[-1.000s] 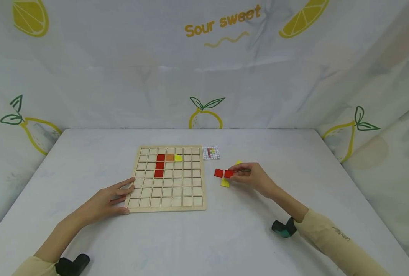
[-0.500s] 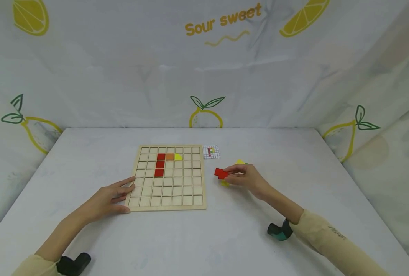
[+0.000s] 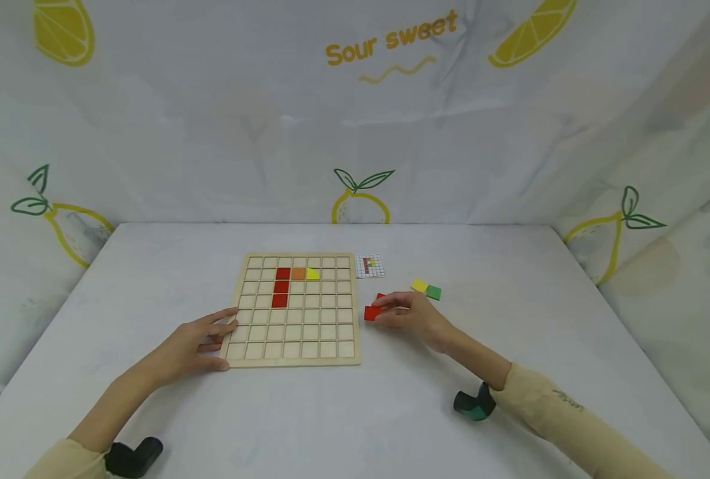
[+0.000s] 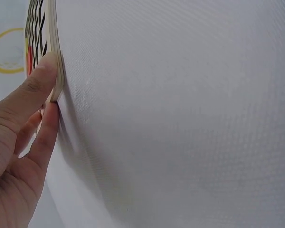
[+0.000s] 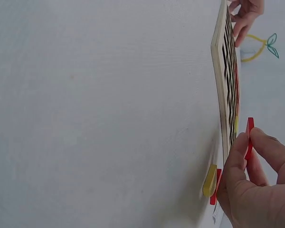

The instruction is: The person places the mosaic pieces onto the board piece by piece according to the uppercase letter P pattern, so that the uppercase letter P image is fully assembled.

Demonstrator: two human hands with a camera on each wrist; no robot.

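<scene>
My right hand (image 3: 411, 319) pinches a red square tile (image 3: 371, 313) between thumb and fingertips, just off the right edge of the wooden grid board (image 3: 307, 364). In the right wrist view that red tile stands above the table, while a yellow tile (image 5: 209, 180) and another red tile lie below the hand. The head view mostly hides these two behind the fingers. On the board, three red tiles (image 3: 281, 287) run down one column, with an orange tile (image 3: 298, 273) and a yellow tile (image 3: 312, 274) beside the top one. My left hand (image 3: 181, 349) rests fairly straight fingers and thumb against the board's near-left corner.
A small printed pattern card (image 3: 369, 266) lies at the board's far right corner. To the right of it are a yellow tile (image 3: 419, 285) and a green tile (image 3: 433, 293). Patterned white cloth (image 3: 241, 133) hangs behind the table.
My right hand has lifted the red tile from the pile and carried it left toward the board, uncovering the green tile. My left hand stays at the board's edge.
</scene>
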